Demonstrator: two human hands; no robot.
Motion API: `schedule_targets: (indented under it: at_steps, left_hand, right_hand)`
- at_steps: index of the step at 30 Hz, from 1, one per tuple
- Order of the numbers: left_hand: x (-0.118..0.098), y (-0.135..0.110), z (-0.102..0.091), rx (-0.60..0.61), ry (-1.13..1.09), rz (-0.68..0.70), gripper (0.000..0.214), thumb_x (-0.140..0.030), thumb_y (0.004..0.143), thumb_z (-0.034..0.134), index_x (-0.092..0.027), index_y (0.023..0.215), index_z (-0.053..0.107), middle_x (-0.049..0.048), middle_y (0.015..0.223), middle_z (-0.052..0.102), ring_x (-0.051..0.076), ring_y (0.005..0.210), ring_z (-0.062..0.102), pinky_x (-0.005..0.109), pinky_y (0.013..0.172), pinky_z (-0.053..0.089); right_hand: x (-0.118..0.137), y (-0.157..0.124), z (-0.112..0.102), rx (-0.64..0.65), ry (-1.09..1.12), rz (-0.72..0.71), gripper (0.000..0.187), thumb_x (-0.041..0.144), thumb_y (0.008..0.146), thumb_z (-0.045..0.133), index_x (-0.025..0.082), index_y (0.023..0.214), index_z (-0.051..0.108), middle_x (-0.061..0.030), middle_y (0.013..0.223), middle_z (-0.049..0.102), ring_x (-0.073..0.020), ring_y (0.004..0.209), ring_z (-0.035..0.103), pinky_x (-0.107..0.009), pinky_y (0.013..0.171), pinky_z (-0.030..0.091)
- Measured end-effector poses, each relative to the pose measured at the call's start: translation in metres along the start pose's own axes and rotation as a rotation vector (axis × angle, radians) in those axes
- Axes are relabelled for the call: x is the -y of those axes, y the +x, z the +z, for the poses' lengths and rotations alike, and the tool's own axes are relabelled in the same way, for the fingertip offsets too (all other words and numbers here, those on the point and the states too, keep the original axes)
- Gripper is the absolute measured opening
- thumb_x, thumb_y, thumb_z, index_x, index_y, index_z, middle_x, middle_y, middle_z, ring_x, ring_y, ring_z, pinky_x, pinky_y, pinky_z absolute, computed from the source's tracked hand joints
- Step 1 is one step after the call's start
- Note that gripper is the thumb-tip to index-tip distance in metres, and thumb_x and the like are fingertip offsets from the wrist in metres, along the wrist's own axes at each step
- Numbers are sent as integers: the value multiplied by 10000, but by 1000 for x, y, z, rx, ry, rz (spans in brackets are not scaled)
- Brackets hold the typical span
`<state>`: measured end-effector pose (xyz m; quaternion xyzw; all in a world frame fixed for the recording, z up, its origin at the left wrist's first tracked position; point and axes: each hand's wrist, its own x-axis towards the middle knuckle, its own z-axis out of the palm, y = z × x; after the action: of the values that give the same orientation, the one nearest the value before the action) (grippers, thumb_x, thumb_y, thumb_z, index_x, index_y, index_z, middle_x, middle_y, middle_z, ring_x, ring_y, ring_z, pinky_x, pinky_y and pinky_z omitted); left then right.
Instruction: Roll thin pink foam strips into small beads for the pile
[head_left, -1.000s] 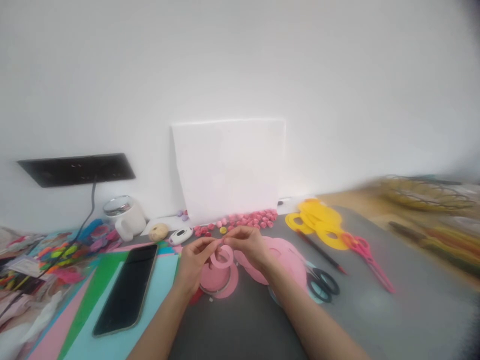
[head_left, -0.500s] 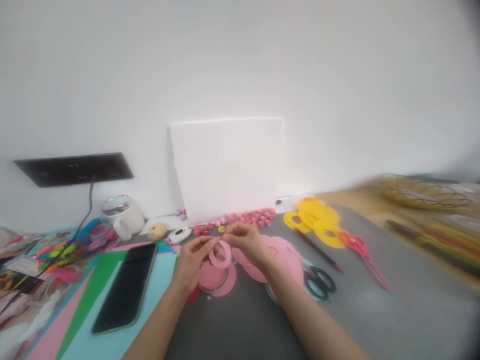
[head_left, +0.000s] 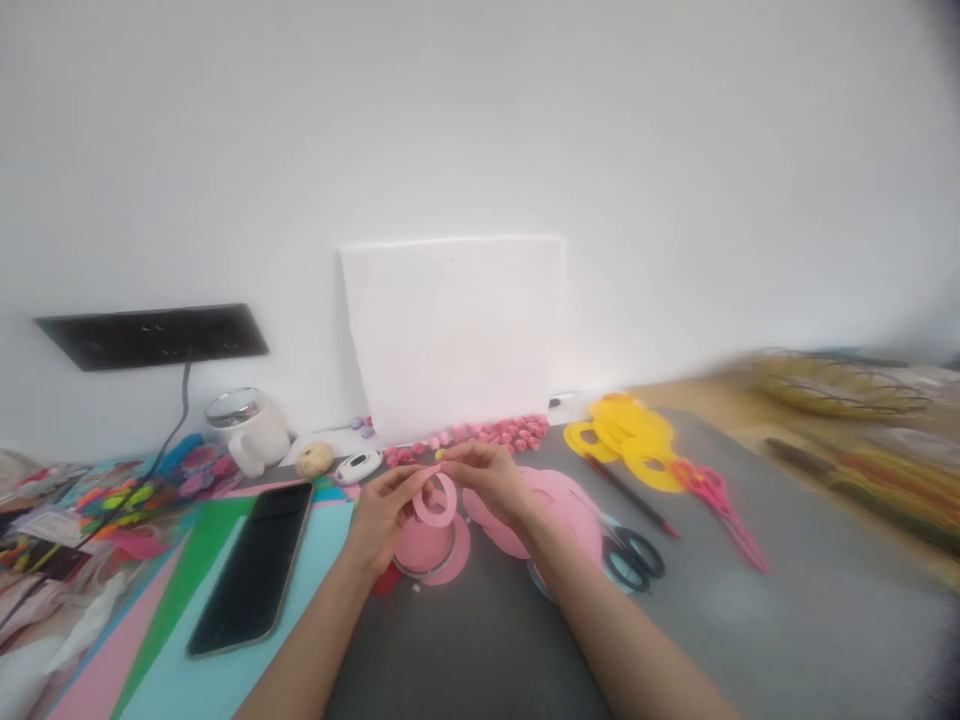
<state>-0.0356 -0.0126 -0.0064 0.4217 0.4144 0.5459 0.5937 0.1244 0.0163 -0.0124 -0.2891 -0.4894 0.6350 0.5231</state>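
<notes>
A phone (head_left: 251, 570) is laid on coloured sheets (head_left: 180, 580). A pink ring (head_left: 434, 519) is pinched between the thumb and finger of the left hand (head_left: 381, 515) and held up, above a pink disc (head_left: 421, 550) resting on the dark mat (head_left: 472, 640). The ring's top edge is also grasped by the fingertips of the right hand (head_left: 491, 480). Pink rounds (head_left: 577, 510) are spread beside the right wrist, followed by black scissors (head_left: 636, 553), a pencil (head_left: 634, 495) and pink scissors (head_left: 727, 510).

Craft desk, paper sheets (head_left: 154, 605), black scissors (head_left: 634, 557), pencil (head_left: 634, 496), mug (head_left: 255, 435)
</notes>
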Motion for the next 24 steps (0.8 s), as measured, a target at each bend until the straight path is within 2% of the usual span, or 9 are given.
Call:
schedule_targets:
  at_steps: [6, 10, 15, 20, 24]
  left_hand:
    - [1, -1, 0, -8, 1, -16, 193, -287, 655, 737, -141, 778, 712, 21, 630, 639, 115, 582, 544, 220, 547, 420]
    - [1, 0, -1, -22, -9, -21, 192, -305, 643, 745, -138, 728, 702, 25, 608, 636, 119, 564, 540, 221, 512, 408]
    - [-2, -1, 0, -50, 19, -30, 216, -307, 620, 762, -129, 729, 707, 47, 623, 651, 120, 559, 540, 208, 477, 400]
    - [0, -1, -1, -31, 64, -9, 220, -331, 640, 745, -128, 713, 703, 47, 622, 643, 121, 549, 538, 209, 464, 400]
    - [1, 0, -1, -18, 66, -16, 206, -332, 657, 734, -135, 710, 705, 40, 626, 644, 116, 550, 535, 208, 469, 401]
  right_hand:
    - [1, 0, 1, -12, -57, -24, 187, 299, 603, 771, 164, 706, 692, -10, 677, 668, -134, 617, 591, -288, 627, 488]
    - [0, 1, 1, -46, -79, -34, 190, 310, 596, 772, 163, 684, 692, -18, 689, 666, -139, 641, 589, -289, 649, 487]
    - [-3, 3, 2, -29, -59, -13, 195, 319, 605, 764, 166, 703, 694, -20, 675, 666, -134, 625, 583, -281, 633, 484]
    - [-3, 4, 5, -59, -24, -6, 214, 337, 586, 773, 161, 662, 678, -10, 633, 656, -122, 569, 567, -260, 577, 463]
    - [-3, 4, 6, -73, -11, 4, 205, 332, 586, 773, 162, 663, 688, -15, 653, 668, -126, 591, 581, -271, 610, 475]
